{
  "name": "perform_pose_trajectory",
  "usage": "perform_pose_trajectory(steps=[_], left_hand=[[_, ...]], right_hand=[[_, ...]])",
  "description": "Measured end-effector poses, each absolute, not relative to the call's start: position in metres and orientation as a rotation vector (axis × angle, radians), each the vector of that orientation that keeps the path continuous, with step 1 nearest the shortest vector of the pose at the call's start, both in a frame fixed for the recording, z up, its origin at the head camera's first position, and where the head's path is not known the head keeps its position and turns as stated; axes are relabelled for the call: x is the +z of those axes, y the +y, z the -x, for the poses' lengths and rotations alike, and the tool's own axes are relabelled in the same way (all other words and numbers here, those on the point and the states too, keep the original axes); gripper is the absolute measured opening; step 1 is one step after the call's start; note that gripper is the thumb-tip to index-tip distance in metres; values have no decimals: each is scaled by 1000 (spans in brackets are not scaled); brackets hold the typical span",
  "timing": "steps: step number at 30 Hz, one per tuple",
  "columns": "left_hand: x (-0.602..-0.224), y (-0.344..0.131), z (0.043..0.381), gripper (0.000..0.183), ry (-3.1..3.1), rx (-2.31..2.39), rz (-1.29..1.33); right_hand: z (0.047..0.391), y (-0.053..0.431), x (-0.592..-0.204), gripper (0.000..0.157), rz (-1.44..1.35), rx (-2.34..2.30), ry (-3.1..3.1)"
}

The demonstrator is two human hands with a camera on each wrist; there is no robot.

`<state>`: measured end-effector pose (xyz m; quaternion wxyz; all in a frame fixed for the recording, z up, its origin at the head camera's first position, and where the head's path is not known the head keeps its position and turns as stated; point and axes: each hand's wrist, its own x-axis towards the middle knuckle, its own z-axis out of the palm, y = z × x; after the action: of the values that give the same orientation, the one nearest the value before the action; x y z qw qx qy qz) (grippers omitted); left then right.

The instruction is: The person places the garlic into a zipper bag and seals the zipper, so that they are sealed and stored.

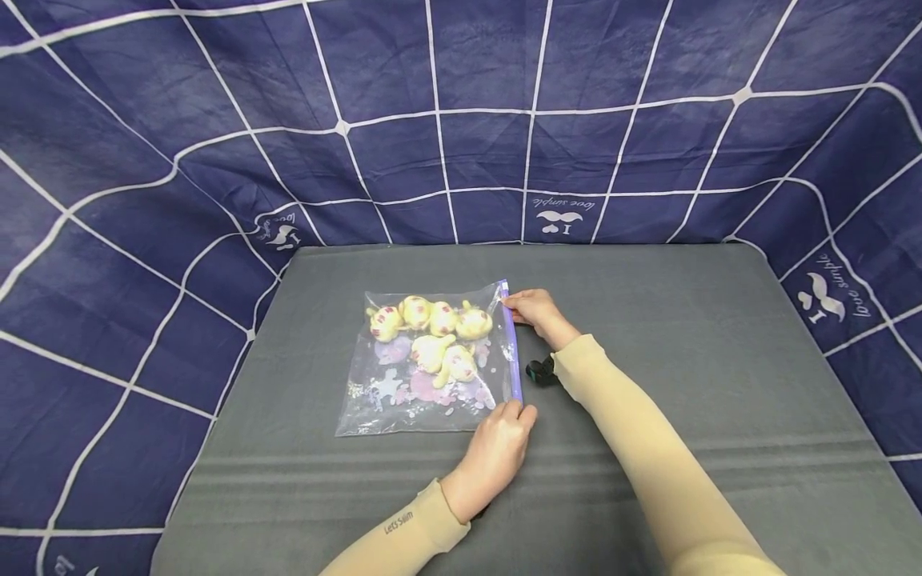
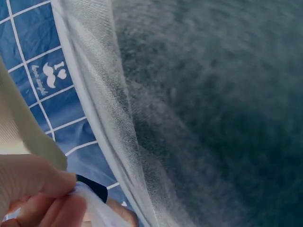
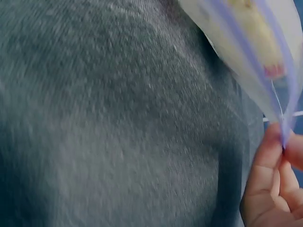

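A clear plastic zip bag (image 1: 363,408) printed with pastel shapes lies on the grey surface, its purple zip edge (image 1: 513,352) facing right. Several pale yellow plush toys (image 1: 432,352) with pink marks are inside it. My left hand (image 1: 495,448) pinches the near corner of the zip edge; the left wrist view shows thumb and fingers (image 2: 42,189) on the plastic. At the far corner, my right hand (image 1: 536,312) pinches the same edge. In the right wrist view, two purple strips (image 3: 246,47) stand apart and meet at the pinching fingers (image 3: 268,151).
A grey cloth-covered table (image 1: 720,360) lies under the bag and both arms. Dark blue curtains (image 1: 483,72) with white grid lines rise at the back and on both sides. A small black object (image 1: 542,371) sits by the right wrist.
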<state>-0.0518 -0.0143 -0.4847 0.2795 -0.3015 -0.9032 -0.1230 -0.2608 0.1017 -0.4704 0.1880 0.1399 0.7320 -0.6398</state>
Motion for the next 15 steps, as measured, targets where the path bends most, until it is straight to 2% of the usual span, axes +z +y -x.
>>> perform_pose_trajectory(steps=[7,15], left_hand=[[-485,-13,52,34,-2462,-510,727],[-484,-9,48,32,-2533,-511,737]], right_hand=[[260,102,-474,36,-481,-1877,2020],[260,105,-474,36,-440,-1844,2016]])
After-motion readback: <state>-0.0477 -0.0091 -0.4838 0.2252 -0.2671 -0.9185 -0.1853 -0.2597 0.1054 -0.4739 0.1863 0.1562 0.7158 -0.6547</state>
